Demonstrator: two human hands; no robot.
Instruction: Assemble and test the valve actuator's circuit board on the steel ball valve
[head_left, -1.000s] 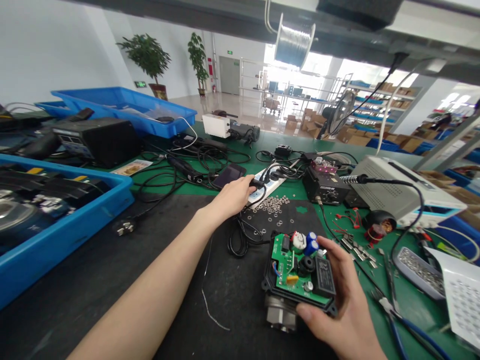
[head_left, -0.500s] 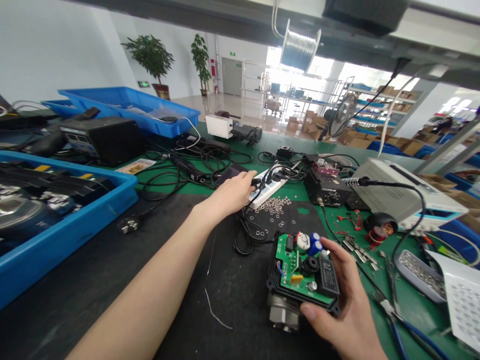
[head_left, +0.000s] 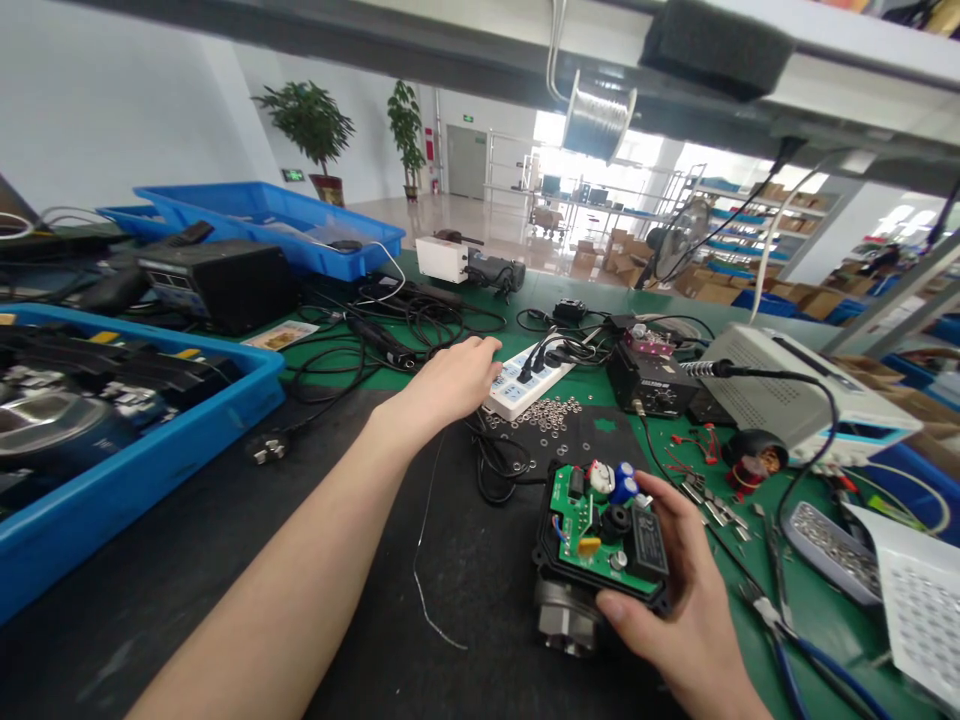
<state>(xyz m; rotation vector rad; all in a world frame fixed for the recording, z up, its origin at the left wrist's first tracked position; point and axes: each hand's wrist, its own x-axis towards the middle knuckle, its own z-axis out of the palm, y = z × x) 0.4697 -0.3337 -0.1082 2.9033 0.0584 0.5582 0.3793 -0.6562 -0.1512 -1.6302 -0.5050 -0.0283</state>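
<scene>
My right hand (head_left: 686,605) grips the near right corner of a black housing (head_left: 538,560), thumb in front and fingers along the far side. In the housing sits an exposed green circuit board (head_left: 568,500) with blue capacitors and a black module; below it is a shiny metal fitting (head_left: 566,622). My left hand (head_left: 456,380) reaches forward to the left end of a white power strip (head_left: 512,400), its fingers curled and partly hidden. Whatever it holds cannot be made out. A coiled black cable (head_left: 495,475) runs from below that hand towards the housing.
Small metal rings (head_left: 559,412) lie scattered beside the strip. A blue tray (head_left: 247,405) of units stands left. At right are a soldering station (head_left: 652,385), a grey instrument (head_left: 780,385), pliers (head_left: 772,615) and a dish of small parts (head_left: 832,550). Solder wire (head_left: 421,580) lies on the mat.
My left hand has drawn back slightly to the left from the black plugs, so more of the power strip shows. My right hand still holds the housing. The view has shifted a little.
</scene>
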